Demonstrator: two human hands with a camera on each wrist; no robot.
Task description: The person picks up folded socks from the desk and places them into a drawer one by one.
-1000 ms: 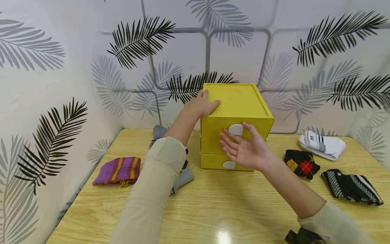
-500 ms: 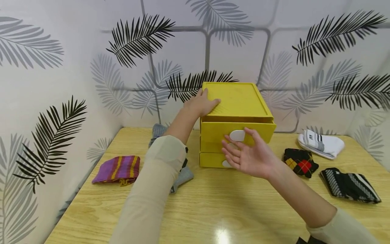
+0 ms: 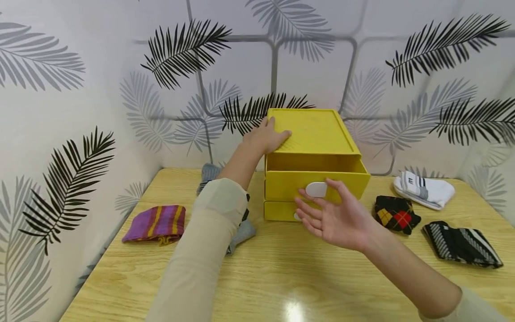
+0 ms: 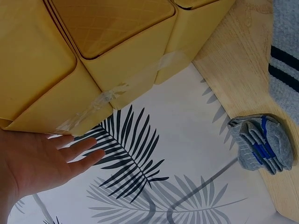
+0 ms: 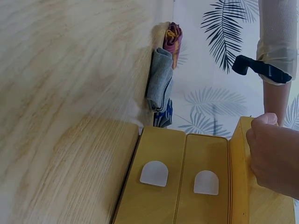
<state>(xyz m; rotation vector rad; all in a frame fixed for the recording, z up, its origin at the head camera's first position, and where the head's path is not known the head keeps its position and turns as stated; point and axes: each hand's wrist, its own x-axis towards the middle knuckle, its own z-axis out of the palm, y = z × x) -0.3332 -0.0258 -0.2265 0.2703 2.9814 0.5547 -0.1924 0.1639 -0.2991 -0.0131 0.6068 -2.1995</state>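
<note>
A yellow drawer box (image 3: 314,129) stands on the table with its top drawer (image 3: 281,183) pulled partly out. My right hand (image 3: 342,219) is at that drawer's front and pinches its white handle (image 3: 316,189), thumb by the upper edge and fingers lower down. In the right wrist view, the right hand (image 5: 275,158) appears beside the drawer front. My left hand (image 3: 263,136) rests on the box's upper left edge, thumb on top. The left wrist view shows the left hand (image 4: 42,161) with straight fingers against the box's side.
A purple striped sock (image 3: 157,223) lies on the left. Grey socks (image 3: 241,235) lie partly behind my left arm. To the right are a white sock (image 3: 426,190), an argyle sock (image 3: 397,214) and a black patterned sock (image 3: 460,243). A patterned wall stands behind.
The top drawer has gone from closed to partly out, towards me. My right hand has moved back and slightly right with it. The left hand has stayed on the box.
</note>
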